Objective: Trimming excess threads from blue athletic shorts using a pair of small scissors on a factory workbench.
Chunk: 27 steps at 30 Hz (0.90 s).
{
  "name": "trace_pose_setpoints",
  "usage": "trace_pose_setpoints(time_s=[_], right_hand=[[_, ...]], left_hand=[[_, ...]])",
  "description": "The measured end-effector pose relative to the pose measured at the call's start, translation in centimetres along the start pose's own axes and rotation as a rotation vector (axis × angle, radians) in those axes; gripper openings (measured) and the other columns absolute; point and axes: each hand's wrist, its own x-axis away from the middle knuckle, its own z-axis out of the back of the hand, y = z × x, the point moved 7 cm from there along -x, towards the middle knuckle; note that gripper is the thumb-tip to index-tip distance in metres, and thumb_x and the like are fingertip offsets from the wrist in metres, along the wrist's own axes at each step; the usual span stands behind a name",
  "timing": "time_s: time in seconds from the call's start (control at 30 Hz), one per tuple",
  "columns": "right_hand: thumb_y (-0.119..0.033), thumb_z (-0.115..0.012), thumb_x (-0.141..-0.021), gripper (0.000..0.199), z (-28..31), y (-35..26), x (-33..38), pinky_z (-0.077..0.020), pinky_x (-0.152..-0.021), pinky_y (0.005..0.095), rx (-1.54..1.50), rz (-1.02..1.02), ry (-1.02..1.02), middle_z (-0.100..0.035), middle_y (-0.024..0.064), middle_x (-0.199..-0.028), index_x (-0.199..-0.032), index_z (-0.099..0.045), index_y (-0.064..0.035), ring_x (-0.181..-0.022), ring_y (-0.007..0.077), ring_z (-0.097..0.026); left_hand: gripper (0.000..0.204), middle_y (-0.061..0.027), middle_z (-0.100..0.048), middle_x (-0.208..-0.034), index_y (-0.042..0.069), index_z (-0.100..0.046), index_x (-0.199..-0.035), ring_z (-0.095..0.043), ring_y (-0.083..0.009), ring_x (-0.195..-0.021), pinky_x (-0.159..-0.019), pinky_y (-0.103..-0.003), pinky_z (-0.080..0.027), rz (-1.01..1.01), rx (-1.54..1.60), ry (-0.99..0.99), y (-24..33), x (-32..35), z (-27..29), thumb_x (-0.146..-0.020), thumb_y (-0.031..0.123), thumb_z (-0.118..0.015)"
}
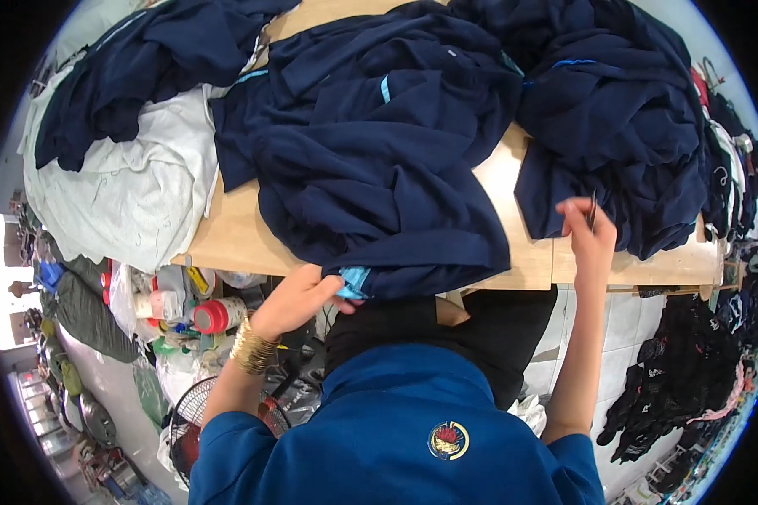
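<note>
A navy garment (370, 181) with light blue trim lies bunched on the table in front of me, its near end hanging at the table edge. My left hand (299, 303), with gold bangles on the wrist, pinches that near edge at a shiny light blue patch (354, 282). Raised on the right, my right hand (588, 231) is closed around a thin, dark, pointed tool (594, 210); most of it is hidden by the fingers, so its exact kind cannot be made out. Just beyond that hand is a second navy garment pile (619, 126).
The wooden table (531, 257) shows between the piles. At far left, more navy cloth (156, 71) rests on white fabric (143, 194). Below the left edge are a red-and-white jar (219, 315) and a fan (195, 404). Black lace clothing (678, 379) lies at lower right.
</note>
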Motion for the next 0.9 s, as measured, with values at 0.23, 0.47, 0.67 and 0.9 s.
trace_pose_setpoints(time_s=[0.23, 0.47, 0.67, 0.9], right_hand=[[-0.019, -0.072, -0.075, 0.031, -11.6, -3.3, -6.8, -0.0460, -0.070, 0.0254, 0.052, 0.323, -0.166, -0.064, 0.0077, -0.080, -0.099, -0.064, -0.0027, -0.076, 0.0141, -0.060], [-0.027, -0.071, -0.078, 0.039, -20.1, -0.2, -10.8, -0.0419, -0.054, 0.0258, 0.104, 0.069, -0.293, -0.059, 0.0040, -0.069, -0.107, -0.060, -0.0032, -0.055, 0.0122, -0.054], [-0.012, -0.064, -0.083, 0.012, -13.6, -14.2, -9.9, -0.0263, -0.041, 0.0203, -0.782, 0.277, -0.001, -0.052, -0.0041, -0.060, -0.074, -0.061, -0.0053, -0.042, 0.0042, -0.037], [-0.012, -0.066, -0.081, 0.007, -9.4, -23.5, -2.5, -0.0468, -0.063, 0.0227, -0.423, 0.915, -0.245, -0.065, 0.0027, -0.084, -0.081, -0.063, -0.0057, -0.077, 0.0088, -0.060]], left_hand=[[0.036, -0.0111, -0.061, -0.067, 0.003, -0.069, -0.090, -0.055, -0.0076, -0.070, -0.064, -0.027, -0.045, -0.151, -0.197, -0.326, 2.9, -2.1, -7.0, -0.093, 0.034, -0.052], [0.030, -0.0133, -0.065, -0.090, 0.000, -0.062, -0.101, -0.064, -0.0213, -0.080, -0.072, -0.030, -0.050, -0.536, -0.298, -0.397, 8.8, -3.5, -8.5, -0.093, 0.027, -0.051], [0.029, -0.0132, -0.062, -0.108, 0.002, -0.055, -0.115, -0.062, -0.0179, -0.096, -0.084, -0.028, -0.047, -0.463, 0.343, 0.344, 8.3, -4.7, 3.2, -0.096, 0.020, -0.044], [0.030, -0.0120, -0.061, -0.112, 0.004, -0.054, -0.118, -0.060, -0.0177, -0.099, -0.085, -0.028, -0.046, -0.394, 0.422, 0.440, 5.2, -3.3, 6.3, -0.095, 0.022, -0.044]])
